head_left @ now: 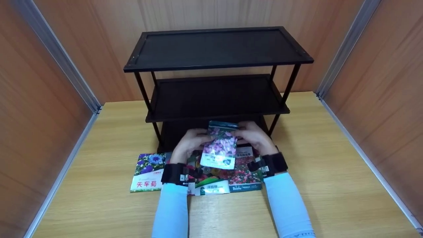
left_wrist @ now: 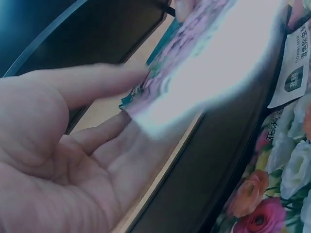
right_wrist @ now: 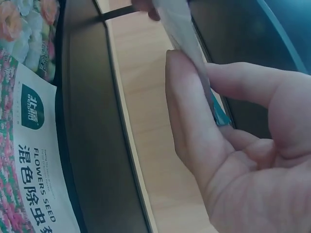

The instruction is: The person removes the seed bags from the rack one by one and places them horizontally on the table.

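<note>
Held up in front of the shelf is a seed packet (head_left: 219, 148) printed with pink flowers, its pale lower end toward me. My left hand (head_left: 191, 142) pinches its left edge, thumb on the front and fingers behind. On the opposite edge, my right hand (head_left: 257, 136) pinches the packet between thumb and fingers, as the right wrist view shows. Glare whitens much of the packet (left_wrist: 214, 63) in the left wrist view. Below the hands, several flower seed packets lie in a row, among them a blue-flower packet (head_left: 148, 172) and a red-and-pink one (head_left: 246, 173).
A black three-tier shelf (head_left: 218, 49) stands against the back wooden wall (head_left: 211, 13). Its lowest tier is partly hidden by my hands. Wooden side panels (head_left: 39, 115) with metal edging close in the table (head_left: 330, 185) at left and right.
</note>
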Demonstrator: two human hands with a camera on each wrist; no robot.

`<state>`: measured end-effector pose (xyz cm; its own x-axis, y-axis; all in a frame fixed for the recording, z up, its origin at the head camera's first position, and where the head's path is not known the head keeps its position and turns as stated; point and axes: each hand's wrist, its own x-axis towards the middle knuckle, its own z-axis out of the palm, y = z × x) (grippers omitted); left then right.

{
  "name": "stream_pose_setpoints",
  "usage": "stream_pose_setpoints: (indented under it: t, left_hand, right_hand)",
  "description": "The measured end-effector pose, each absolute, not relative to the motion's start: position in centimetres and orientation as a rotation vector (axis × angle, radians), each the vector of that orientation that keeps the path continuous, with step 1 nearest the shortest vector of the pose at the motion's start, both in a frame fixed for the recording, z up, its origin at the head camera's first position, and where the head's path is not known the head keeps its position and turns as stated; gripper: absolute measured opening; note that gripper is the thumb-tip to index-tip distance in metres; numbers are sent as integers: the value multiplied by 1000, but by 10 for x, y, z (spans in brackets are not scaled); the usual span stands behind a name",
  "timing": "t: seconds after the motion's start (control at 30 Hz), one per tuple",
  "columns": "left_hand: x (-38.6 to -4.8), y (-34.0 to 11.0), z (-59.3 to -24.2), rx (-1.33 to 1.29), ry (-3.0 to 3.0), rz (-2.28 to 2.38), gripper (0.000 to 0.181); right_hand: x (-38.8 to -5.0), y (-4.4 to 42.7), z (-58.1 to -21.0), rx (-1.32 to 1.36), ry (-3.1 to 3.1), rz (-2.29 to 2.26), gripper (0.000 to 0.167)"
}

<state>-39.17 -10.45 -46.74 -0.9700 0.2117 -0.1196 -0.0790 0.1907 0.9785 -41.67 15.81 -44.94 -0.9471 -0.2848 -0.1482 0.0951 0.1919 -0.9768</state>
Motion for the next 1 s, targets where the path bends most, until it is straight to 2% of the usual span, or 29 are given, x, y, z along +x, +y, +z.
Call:
stream_pose_setpoints:
  t: [0.1,0.17,0.3,0.5,0.67,0.83,1.0]
  left_hand:
    - [-392,-108,-467,143,2255,1790,74]
    - [-393,-110,-469,132,2269,1753,72]
    - [-396,-111,-472,132,2276,1763,56]
    - [-398,-110,-474,219,2308,1766,36]
    - [-394,-115,-469,320,2308,1702,15]
    - [-390,-117,-460,348,2335,1595,22]
    - [-390,-114,-455,386,2329,1524,20]
  right_hand:
    - [-418,160,-450,-186,2107,-1884,55]
    - [-419,162,-450,-169,2052,-1936,52]
    - [-417,163,-449,-158,1955,-1996,46]
    - [-416,170,-448,-216,1956,-1838,54]
    - [-416,182,-447,-324,2111,-1632,43]
    - [-415,185,-443,-398,2172,-1584,43]
    - [-415,183,-443,-392,2149,-1567,44]
